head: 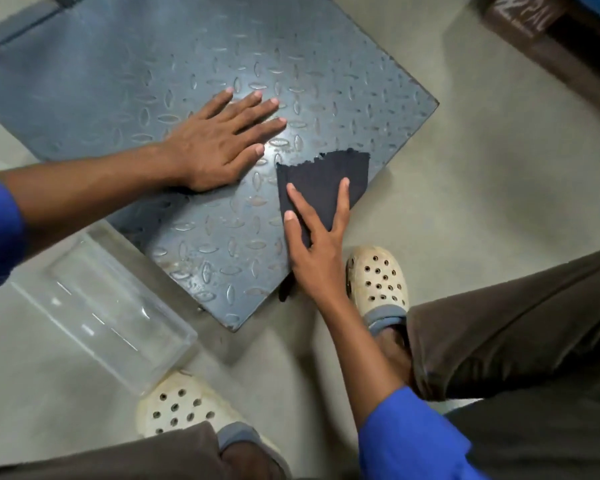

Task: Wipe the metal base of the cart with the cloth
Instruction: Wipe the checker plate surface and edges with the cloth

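The cart's metal base [125, 84] is a grey-blue tread plate with raised diamond marks, lying low over the floor with one corner toward me. My left hand [219, 143] rests flat on the plate, fingers spread, holding nothing. A dark cloth [326, 178] lies on the plate's right edge and hangs slightly over it. My right hand [316, 244] presses down on the cloth with spread fingers, its palm over the plate's edge.
A clear plastic container [108, 313] lies on the floor against the plate's near-left edge. My two feet in cream perforated clogs [378, 275] [181, 407] stand close to the plate's near corner. A dark brown object [548, 39] sits at the top right.
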Demonstrator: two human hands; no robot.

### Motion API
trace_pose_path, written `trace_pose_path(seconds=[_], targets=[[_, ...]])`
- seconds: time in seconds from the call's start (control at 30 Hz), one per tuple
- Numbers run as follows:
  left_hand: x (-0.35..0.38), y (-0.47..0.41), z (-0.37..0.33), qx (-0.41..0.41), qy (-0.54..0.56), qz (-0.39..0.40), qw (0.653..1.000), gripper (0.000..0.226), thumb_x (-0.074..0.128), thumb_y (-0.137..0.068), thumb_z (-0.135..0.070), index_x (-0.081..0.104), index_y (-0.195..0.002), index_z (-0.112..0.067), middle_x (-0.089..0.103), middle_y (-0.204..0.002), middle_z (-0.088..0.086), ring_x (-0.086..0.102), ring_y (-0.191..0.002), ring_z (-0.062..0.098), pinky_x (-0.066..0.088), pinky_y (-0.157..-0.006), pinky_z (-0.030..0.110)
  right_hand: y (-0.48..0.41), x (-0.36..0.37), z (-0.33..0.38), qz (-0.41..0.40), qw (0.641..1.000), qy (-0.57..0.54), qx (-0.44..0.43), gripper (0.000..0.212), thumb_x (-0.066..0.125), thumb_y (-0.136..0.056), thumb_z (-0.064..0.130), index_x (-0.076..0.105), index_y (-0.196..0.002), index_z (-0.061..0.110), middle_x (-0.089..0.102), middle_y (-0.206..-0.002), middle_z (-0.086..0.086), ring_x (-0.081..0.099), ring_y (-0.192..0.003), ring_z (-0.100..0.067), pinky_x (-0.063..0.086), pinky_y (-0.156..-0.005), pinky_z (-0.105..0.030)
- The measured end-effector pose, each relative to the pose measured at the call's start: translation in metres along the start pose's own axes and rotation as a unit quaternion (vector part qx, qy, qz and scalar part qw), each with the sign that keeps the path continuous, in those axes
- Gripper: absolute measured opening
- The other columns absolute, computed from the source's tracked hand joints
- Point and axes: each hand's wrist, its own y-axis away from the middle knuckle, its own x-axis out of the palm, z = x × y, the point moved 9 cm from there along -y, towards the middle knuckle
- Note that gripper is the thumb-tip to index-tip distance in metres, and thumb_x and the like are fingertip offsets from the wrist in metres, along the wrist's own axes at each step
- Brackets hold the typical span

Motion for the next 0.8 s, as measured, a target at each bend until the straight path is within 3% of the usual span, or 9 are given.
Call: trace_pose_path(seconds=[0.1,0.23,0.4,0.67,0.8], targets=[[0.002,0.012,0.002,-0.009,-0.005,-0.014,1.000,0.064,0.007,-0.111,-0.052,0.007,-0.171,-0.031,0.005,-0.179,0.001,0.001,-0.166,0.021,-0.006,-0.133,0.047,-0.033,-0.021,-0.008,-0.004,1.000,0.026,0.017,0.039,0.056,-0.107,0.047,0.058,-0.145,0.052,-0.011,-0.176,0.014,0.000,-0.163,-0.008,0.021,-0.131,-0.053],[0.003,0.022,-0.001,-0.014,-0.005,-0.010,1.000,0.065,0.007,-0.111,-0.053,0.008,-0.171,-0.028,0.007,-0.179,0.004,0.003,-0.166,0.024,-0.006,-0.133,0.049,-0.041,-0.025,-0.006,-0.032,0.997,0.023,0.064,0.038,0.053,-0.107,0.052,0.053,-0.144,0.061,-0.015,-0.173,0.022,0.003,-0.163,-0.007,0.034,-0.126,-0.051],[0.000,0.023,-0.001,-0.015,-0.011,-0.023,1.000,0.066,0.007,-0.111,-0.053,0.012,-0.171,-0.027,0.011,-0.179,0.006,0.008,-0.166,0.027,-0.004,-0.133,0.050,0.016,0.010,0.012,-0.023,0.998,0.057,0.011,0.041,0.052,-0.108,0.047,0.053,-0.149,0.052,-0.014,-0.176,0.011,0.007,-0.164,-0.014,0.033,-0.126,-0.055],[0.005,0.036,-0.007,-0.026,-0.026,-0.036,0.999,0.066,0.012,-0.111,-0.049,0.011,-0.171,-0.022,0.010,-0.179,0.010,0.005,-0.166,0.028,0.001,-0.133,0.056,-0.033,-0.021,-0.001,-0.033,0.997,0.058,0.035,0.039,0.052,-0.107,0.053,0.053,-0.146,0.057,-0.010,-0.176,0.016,0.008,-0.162,-0.006,0.039,-0.124,-0.046],[0.008,0.038,-0.008,-0.025,-0.037,-0.038,0.998,0.066,0.013,-0.112,-0.049,0.011,-0.171,-0.021,0.009,-0.179,0.011,0.004,-0.166,0.029,0.001,-0.132,0.057,0.009,0.002,0.017,-0.068,0.996,0.060,0.025,0.041,0.055,-0.109,0.042,0.056,-0.150,0.046,-0.007,-0.178,0.003,0.011,-0.163,-0.011,0.038,-0.123,-0.038]])
